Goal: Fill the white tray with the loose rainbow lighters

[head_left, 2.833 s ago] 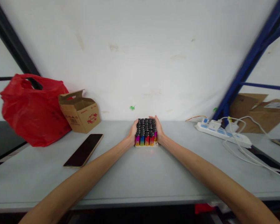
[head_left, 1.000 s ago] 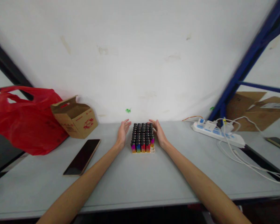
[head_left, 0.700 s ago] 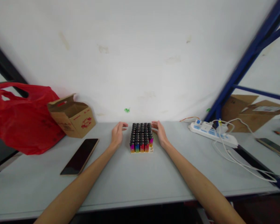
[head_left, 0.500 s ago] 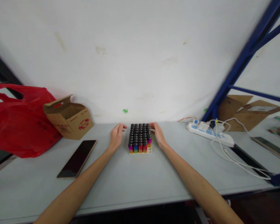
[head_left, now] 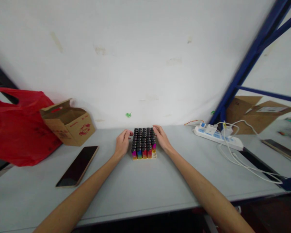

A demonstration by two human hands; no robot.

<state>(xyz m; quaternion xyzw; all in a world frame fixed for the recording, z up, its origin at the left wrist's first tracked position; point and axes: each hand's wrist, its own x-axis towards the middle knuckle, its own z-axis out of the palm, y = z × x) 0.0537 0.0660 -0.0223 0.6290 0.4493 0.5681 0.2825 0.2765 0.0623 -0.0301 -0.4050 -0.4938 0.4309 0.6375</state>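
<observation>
Several lighters (head_left: 143, 140) with black tops and bright purple, blue, red and orange bodies stand upright in close rows in a pale tray (head_left: 154, 155). The front right corner of this tray holds no lighter. My left hand (head_left: 122, 142) is at the left side of the block, fingers loosely bent and apart, the fingertips by its back left corner. On the other side, my right hand (head_left: 162, 137) reaches along the right edge with fingers stretched out, at or touching the back right lighters. Some fingers of each hand are hidden, and firm contact cannot be made out.
To the left are a phone (head_left: 77, 166), an open cardboard box (head_left: 71, 126) and a red plastic bag (head_left: 21, 129). A white power strip (head_left: 218, 137) with cables lies right, near a blue metal frame (head_left: 242, 68). Beyond the frame are another carton (head_left: 242, 113) and a dark flat device (head_left: 282, 150).
Both my hands have moved closer to the sides of the lighter block. The camera view has shifted slightly. At the far right edge, another person's hand has moved and is blurred.
</observation>
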